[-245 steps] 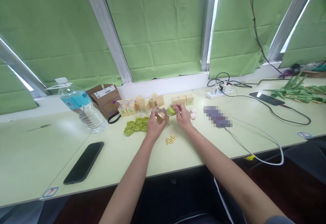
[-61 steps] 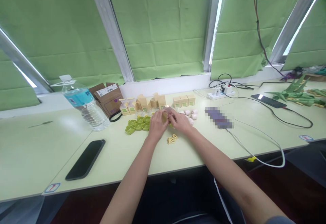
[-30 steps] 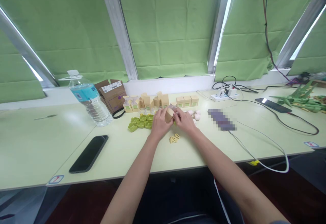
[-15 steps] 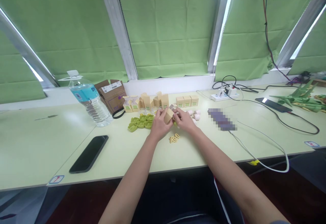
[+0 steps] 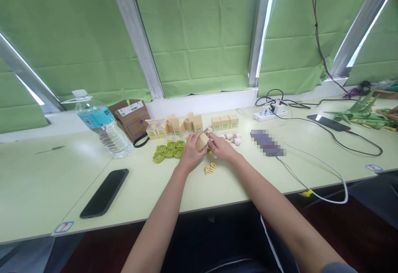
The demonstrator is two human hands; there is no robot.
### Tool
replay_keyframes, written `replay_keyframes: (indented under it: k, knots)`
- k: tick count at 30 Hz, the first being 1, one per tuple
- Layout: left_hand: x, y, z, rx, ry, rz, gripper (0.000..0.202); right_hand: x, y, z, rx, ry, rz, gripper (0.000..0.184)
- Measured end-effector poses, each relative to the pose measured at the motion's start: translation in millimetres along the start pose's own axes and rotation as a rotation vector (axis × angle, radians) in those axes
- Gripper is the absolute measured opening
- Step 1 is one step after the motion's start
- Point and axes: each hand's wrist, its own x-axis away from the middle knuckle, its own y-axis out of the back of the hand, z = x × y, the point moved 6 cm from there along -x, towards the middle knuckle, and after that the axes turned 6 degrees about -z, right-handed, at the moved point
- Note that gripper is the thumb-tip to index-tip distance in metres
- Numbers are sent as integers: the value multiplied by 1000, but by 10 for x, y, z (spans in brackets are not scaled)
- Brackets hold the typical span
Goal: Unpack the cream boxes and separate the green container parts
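Above the table, a small tan cardboard box (image 5: 202, 141) is gripped from the left by my left hand (image 5: 190, 153). Closed fingers of my right hand (image 5: 220, 146) pinch the box's right side near its opening; the fingertips partly hide what is there. Left of my hands sit several green flower-like cups (image 5: 168, 153). Behind them stands a row of open tan boxes (image 5: 178, 129), some with flaps raised. Three tan boxes (image 5: 225, 123) stand side by side at the back. Small pale pink pieces (image 5: 237, 141) lie beside my right hand, and yellow loops (image 5: 209, 168) lie in front.
To the left are a large water bottle (image 5: 104, 126), an open brown carton (image 5: 132, 122) and a black phone (image 5: 105, 193). A power strip (image 5: 270, 115), cables and another phone (image 5: 328, 122) lie right. A co-worker's hand (image 5: 394, 114) is near green pieces (image 5: 357, 114).
The whole view has shifted slightly. Both hands stay on the small box with little change of grip. A co-worker's hand has come into view at the right edge.
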Motion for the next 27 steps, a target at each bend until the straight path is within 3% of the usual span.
replay_keyframes:
  k: [5, 18, 23, 27]
  knots:
    - [-20, -16, -5, 1, 10, 4, 60, -11, -9, -3, 133, -26, -37, 35]
    - [-42, 43, -98, -25, -38, 22, 59, -10, 59, 28, 127, 23, -126, 26]
    - [-41, 100, -23, -113, -59, 53, 63, -12, 153, -55, -2, 11, -196, 19]
    - [-50, 228, 99, -137, -27, -27, 64, -13, 238, -225, -161, -58, -259, 18]
